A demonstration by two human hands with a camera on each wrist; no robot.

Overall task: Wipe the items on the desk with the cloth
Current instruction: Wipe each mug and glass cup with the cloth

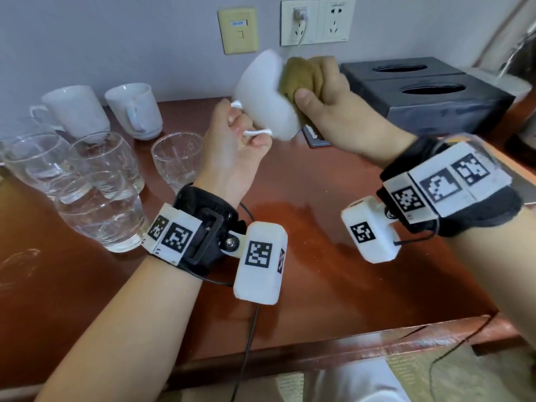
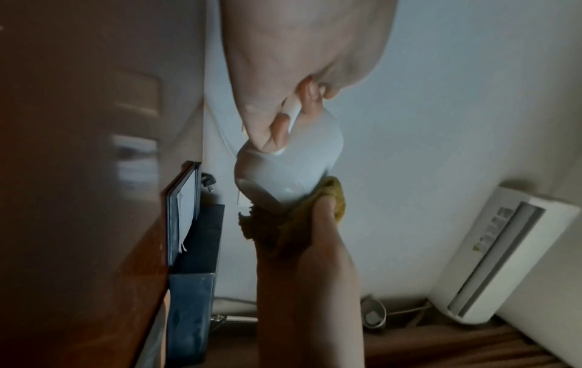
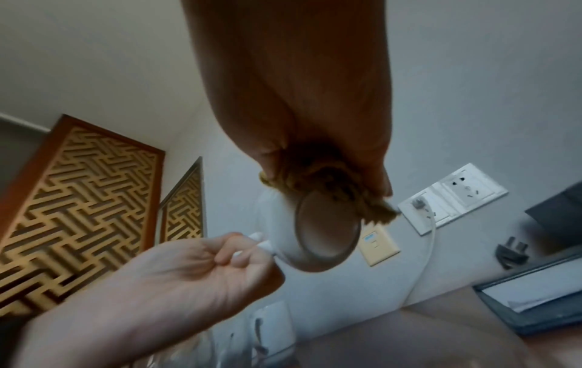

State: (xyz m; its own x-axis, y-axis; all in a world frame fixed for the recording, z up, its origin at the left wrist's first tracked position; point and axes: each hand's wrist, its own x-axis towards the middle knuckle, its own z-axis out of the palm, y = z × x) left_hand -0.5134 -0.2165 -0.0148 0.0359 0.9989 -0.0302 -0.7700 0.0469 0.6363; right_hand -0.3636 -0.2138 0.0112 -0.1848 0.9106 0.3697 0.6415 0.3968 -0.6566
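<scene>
White mug (image 1: 266, 97) gripped by its handle in left hand (image 1: 232, 152), fingers curled. Mustard cloth (image 1: 301, 74) bunched in right hand (image 1: 322, 103), pressed against mug

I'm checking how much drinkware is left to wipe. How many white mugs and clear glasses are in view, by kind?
White mugs: 3, one held up, two standing
Clear glasses: 5
Total: 8

Three white mugs (image 1: 268, 97), four glasses (image 1: 101, 210) — one cloth (image 1: 304, 74), two tissue boxes (image 1: 420, 94)
</scene>
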